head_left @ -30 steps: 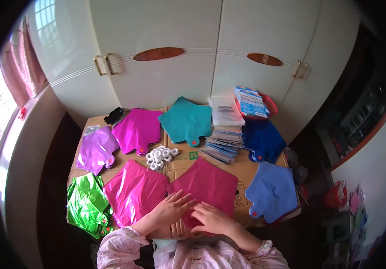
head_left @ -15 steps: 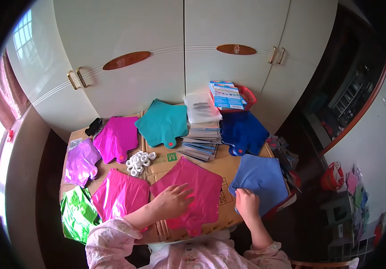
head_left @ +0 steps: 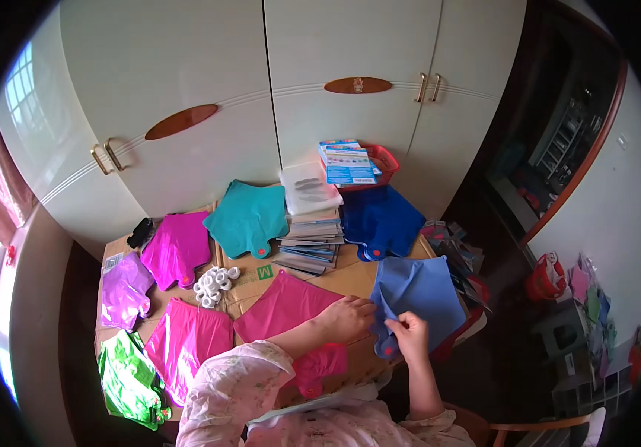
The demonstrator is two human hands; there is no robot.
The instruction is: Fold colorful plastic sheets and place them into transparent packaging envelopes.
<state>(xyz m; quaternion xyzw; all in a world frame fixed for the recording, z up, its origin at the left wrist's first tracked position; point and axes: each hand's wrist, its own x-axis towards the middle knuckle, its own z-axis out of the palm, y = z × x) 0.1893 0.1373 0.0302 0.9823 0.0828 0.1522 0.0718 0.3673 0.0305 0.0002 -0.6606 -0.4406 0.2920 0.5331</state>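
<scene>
A light blue, flat star-shaped foil balloon (head_left: 428, 290) lies at the right of the cardboard, its left side creased and partly raised. My right hand (head_left: 411, 335) is closed, thumb and fingers pinching that raised part above the rounded tab. From the left, my left hand (head_left: 346, 319) reaches across to the same balloon's left edge; its bent fingers close on the edge, though the fingertips are partly hidden. Beneath my left forearm spreads a dark pink star-shaped foil balloon (head_left: 279, 302), its lower tab showing nearer me.
More foil balloons, teal (head_left: 246, 216), magenta (head_left: 177, 249), dark blue (head_left: 384, 220) and green (head_left: 128, 376), lie around the cardboard (head_left: 257, 287). White rings (head_left: 215, 285) are heaped between them. A stack of flat cards (head_left: 309, 242) and a red basket (head_left: 387, 164) with boxes stand toward the cabinet.
My left hand has moved right from over the dark pink balloon to the light blue one's edge. My right hand has raised part of the light blue balloon. The view has shifted right.
</scene>
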